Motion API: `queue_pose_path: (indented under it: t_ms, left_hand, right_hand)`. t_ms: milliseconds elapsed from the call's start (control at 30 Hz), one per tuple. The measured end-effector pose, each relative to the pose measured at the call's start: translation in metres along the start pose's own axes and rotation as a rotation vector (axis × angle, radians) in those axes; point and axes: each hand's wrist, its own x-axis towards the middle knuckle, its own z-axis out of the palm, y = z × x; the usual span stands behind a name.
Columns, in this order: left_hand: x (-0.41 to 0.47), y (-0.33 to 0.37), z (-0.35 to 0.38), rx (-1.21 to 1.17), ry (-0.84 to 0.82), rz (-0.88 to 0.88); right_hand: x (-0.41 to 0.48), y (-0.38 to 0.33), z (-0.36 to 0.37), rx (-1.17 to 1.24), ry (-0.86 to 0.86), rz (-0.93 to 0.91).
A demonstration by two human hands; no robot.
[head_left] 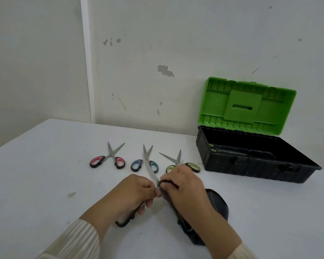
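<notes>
Desk (45,174) room is tight near the front edge, where the dark cloth (219,204) lies under my right hand (185,189) and could drag off. The open toolbox (251,165) at the far right edge is well apart. My left hand (133,189) grips the scissors (151,172) low down, and my right pinches them where the two hands meet. A slip there could cut my fingers, or swing the raised blade into the blue pair (136,165) just beyond.
</notes>
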Motion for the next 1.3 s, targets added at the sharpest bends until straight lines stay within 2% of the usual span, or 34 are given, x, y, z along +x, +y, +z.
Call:
queue_pose_path:
  t_ms: [167, 267, 400, 533, 600, 767, 833, 900, 1000, 1067, 1133, 1200, 1233, 1300]
  left_hand:
    - [0.001, 0.000, 0.006, 0.049, 0.013, 0.014]
    - [0.000, 0.001, 0.009, 0.035, 0.032, 0.028]
    - [-0.001, 0.003, 0.010, 0.100, 0.046, 0.052]
    - [-0.001, 0.003, 0.010, 0.120, 0.049, 0.062]
    - [-0.002, 0.003, 0.008, 0.152, 0.047, 0.067]
    - [-0.003, 0.005, 0.009, 0.176, 0.006, 0.042]
    - [-0.003, 0.006, 0.007, 0.169, 0.028, 0.027]
    - [-0.004, 0.007, 0.006, 0.143, 0.044, 0.010]
    - [-0.007, 0.007, 0.008, 0.158, 0.049, 0.036]
    - [-0.008, 0.007, 0.008, 0.204, 0.042, 0.065]
    - [-0.009, 0.008, 0.007, 0.195, 0.025, 0.062]
    - [-0.009, 0.009, 0.003, 0.156, 0.031, 0.062]
    - [-0.008, 0.010, 0.001, 0.141, 0.051, 0.065]
    - [-0.007, 0.010, -0.004, 0.109, 0.097, 0.070]
  right_hand:
    - [0.007, 0.014, 0.003, -0.065, 0.104, 0.067]
    - [0.002, 0.008, 0.009, -0.043, 0.014, 0.015]
    - [0.008, 0.014, 0.002, -0.058, 0.166, 0.063]
    - [-0.001, 0.008, 0.013, -0.065, 0.041, -0.011]
    - [0.004, 0.014, 0.008, -0.068, 0.115, 0.029]
    - [0.013, 0.043, -0.023, -0.019, 0.379, 0.320]
    - [0.007, 0.040, -0.027, 0.006, 0.458, 0.296]
    - [0.001, 0.029, -0.020, -0.007, 0.390, 0.130]
    - [-0.003, 0.015, 0.002, -0.107, 0.045, -0.016]
    - [0.004, 0.022, 0.001, -0.090, 0.085, 0.065]
    - [0.010, 0.035, -0.013, -0.032, 0.295, 0.200]
    - [0.008, 0.042, -0.026, 0.046, 0.376, 0.286]
    - [0.006, 0.041, -0.030, 0.107, 0.323, 0.296]
    - [0.002, 0.031, -0.034, 0.194, 0.060, 0.284]
